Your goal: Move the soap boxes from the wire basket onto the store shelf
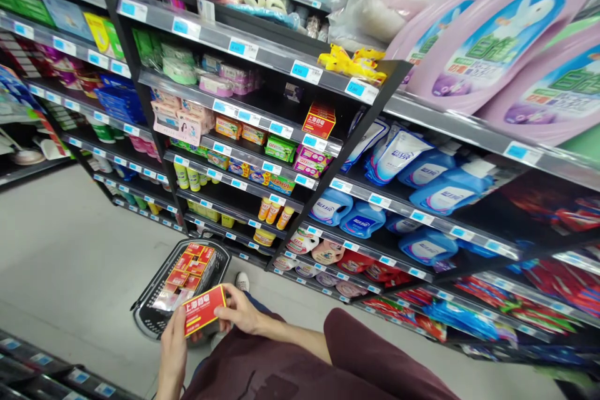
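Low in the view, both my hands hold one red box with white characters [203, 310]. My left hand [172, 344] grips its lower left end, fingers closed round it. My right hand [242, 310] pinches its right end. Just beyond the box a black shopping basket [145, 312] stands on the floor, filled with several matching red boxes [188, 269]. A stack of the same red boxes [319, 120] sits on a middle shelf of the black rack ahead.
Shelving [262, 56] with blue price tags runs along the right, holding soaps, tubes and blue detergent bottles [363, 219]. Large purple detergent bags [492, 37] hang top right. A grey floor aisle [60, 250] opens to the left. My shoe [242, 281] is beside the basket.
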The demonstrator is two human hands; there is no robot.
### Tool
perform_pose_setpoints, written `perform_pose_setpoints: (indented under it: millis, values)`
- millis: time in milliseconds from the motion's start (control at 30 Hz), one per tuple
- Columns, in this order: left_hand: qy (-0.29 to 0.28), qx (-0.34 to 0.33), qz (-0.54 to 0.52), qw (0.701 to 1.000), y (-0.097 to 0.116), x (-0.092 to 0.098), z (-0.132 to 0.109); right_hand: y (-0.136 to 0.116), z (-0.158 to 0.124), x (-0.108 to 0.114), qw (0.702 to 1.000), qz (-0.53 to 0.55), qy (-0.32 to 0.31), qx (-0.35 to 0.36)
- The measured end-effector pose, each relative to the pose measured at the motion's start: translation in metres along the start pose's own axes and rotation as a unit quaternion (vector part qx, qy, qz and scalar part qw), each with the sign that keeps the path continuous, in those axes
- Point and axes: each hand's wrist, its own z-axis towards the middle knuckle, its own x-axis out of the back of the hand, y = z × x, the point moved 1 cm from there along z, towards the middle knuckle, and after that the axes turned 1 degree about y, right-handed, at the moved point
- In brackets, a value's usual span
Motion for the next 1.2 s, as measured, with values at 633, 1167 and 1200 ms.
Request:
perform_pose_setpoints:
  millis: [633, 1167, 1200]
  values:
    - [-0.001, 0.053, -0.165, 0.985, -0.007, -0.004, 0.002, 0.005, 0.008, 0.0, 0.999, 0.024, 0.034, 0.019]
    - [-0.04, -0.049, -0.126, 0.99, -0.008, -0.005, -0.001, 0.011, 0.005, 0.015, 0.999, -0.035, 0.008, 0.015]
    - [-0.042, -0.059, -0.127, 0.989, -0.007, -0.005, -0.002, 0.011, 0.003, 0.015, 0.999, -0.037, 0.006, 0.018]
